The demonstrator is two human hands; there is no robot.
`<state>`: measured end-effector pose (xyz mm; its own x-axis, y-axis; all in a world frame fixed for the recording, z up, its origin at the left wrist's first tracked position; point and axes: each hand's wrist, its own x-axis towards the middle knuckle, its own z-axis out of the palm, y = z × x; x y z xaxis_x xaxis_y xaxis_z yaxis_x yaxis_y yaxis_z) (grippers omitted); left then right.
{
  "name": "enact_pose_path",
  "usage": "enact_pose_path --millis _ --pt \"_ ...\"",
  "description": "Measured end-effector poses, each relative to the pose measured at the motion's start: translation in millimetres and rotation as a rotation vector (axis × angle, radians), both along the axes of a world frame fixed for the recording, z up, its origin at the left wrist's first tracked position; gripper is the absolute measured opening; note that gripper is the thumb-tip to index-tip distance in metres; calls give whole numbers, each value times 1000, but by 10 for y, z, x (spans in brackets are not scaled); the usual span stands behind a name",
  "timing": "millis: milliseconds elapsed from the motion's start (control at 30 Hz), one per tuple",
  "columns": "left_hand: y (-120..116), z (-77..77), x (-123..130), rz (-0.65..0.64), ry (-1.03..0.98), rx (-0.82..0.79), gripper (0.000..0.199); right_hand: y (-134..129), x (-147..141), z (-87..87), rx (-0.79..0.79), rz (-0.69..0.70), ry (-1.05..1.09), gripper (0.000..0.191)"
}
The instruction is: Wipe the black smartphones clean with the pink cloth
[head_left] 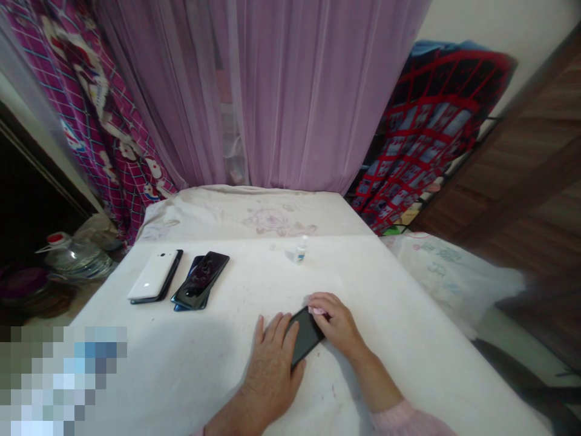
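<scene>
A dark smartphone (308,334) lies screen up and slanted on the white-covered table. My left hand (272,369) rests over its left side, fingers spread, with the index finger and thumb at the phone's edges, holding it against the table. Between the fingers of my right hand (338,324) is a small pink cloth (319,310), pressed at the phone's upper right end. Most of the cloth is hidden by the fingers. Beyond the phone stands a small white bottle (300,251) with a blue-marked label.
On the left of the table (254,278) lie a white phone (154,275) on a darker one and a black phone (204,278) crossed over a blue one. A small clear cap-like piece (272,247) is near the bottle. Purple curtains (299,91) hang behind.
</scene>
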<state>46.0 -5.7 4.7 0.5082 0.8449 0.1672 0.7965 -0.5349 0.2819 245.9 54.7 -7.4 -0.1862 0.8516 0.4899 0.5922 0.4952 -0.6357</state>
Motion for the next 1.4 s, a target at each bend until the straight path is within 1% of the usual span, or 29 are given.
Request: enact_pose_path --millis 67,167,300,400,467,667,767,867,967,1067,1133,1300,1400 --pt "2 -4 6 0 -11 8 55 9 -6 -5 -5 -3 6 24" --pt "6 -34 13 -6 -29 22 54 -11 20 42 4 3 -6 23" --pt "5 -103 10 -6 -68 48 54 -60 92 141 22 77 -78 24" --pt "4 -132 1 -12 -96 64 55 -80 128 174 8 125 -97 24" --pt "5 -139 -5 -19 -109 72 54 -75 124 160 -1 116 -91 24" --pt "3 -165 -9 -28 -125 98 54 -7 30 59 -1 22 -39 24" --pt "3 -170 -1 -22 -122 99 53 1 20 70 -14 16 -34 24" --pt "7 -147 6 -11 -114 89 53 -31 66 134 -26 58 -77 25" --pt "9 -106 7 -11 -96 60 54 -81 140 200 -53 129 -121 25" --pt "5 -85 5 -16 -90 43 54 -107 184 221 -85 180 -138 25" --pt "1 -87 5 -17 -96 46 54 -98 175 202 -85 160 -131 24" --pt "-2 -102 9 -14 -113 71 53 -20 67 102 -40 40 -60 22" --pt "-1 -95 13 -15 -101 77 52 4 44 69 -52 22 -6 20"
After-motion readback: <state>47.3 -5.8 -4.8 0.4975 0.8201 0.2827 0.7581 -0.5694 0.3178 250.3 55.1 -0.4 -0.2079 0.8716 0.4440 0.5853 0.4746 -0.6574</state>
